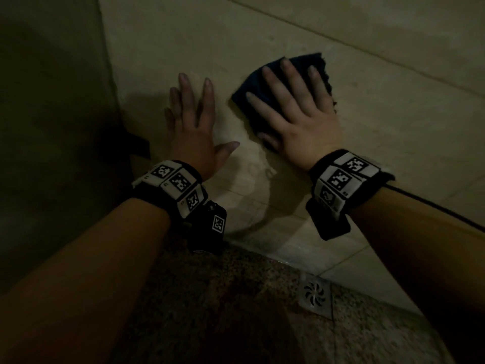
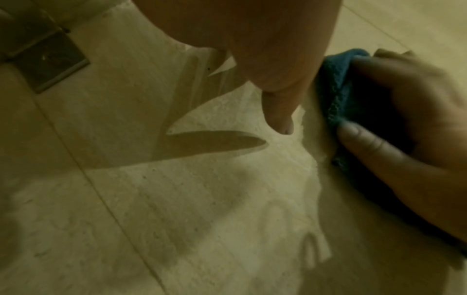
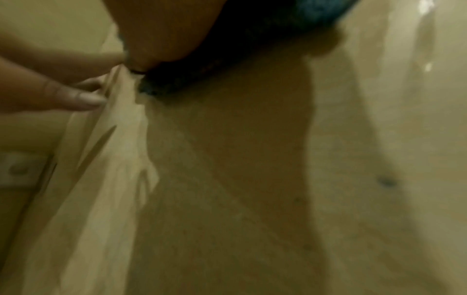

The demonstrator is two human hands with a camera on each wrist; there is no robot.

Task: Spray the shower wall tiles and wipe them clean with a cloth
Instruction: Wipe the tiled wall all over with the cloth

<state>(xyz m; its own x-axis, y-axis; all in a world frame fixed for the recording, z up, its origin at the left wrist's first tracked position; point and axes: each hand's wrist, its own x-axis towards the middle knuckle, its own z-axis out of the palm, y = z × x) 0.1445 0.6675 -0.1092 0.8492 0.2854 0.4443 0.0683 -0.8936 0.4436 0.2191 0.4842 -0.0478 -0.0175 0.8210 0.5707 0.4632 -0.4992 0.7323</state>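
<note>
A dark blue cloth (image 1: pixel 316 64) lies flat against the beige wall tiles (image 1: pixel 393 106), low near the floor. My right hand (image 1: pixel 296 111) presses it to the wall with straight, spread fingers. Just left of it, my left hand (image 1: pixel 191 119) rests flat on the bare tile, fingers straight and thumb out. In the left wrist view the cloth (image 2: pixel 336 89) sits under the right hand (image 2: pixel 404 127), past my left thumb (image 2: pixel 280 111). The right wrist view is blurred: the cloth (image 3: pixel 252 55) is under my palm and the left hand's fingers (image 3: pixel 76 95) are at the left. No spray bottle shows.
A wet patch spreads on the tile (image 1: pixel 252 179) below both hands. The speckled shower floor (image 1: pixel 236 298) has a metal drain (image 1: pixel 315 295) near the wall. A darker wall or panel (image 1: pixel 52 101) closes the corner at left, with a metal plate (image 2: pixel 48 61).
</note>
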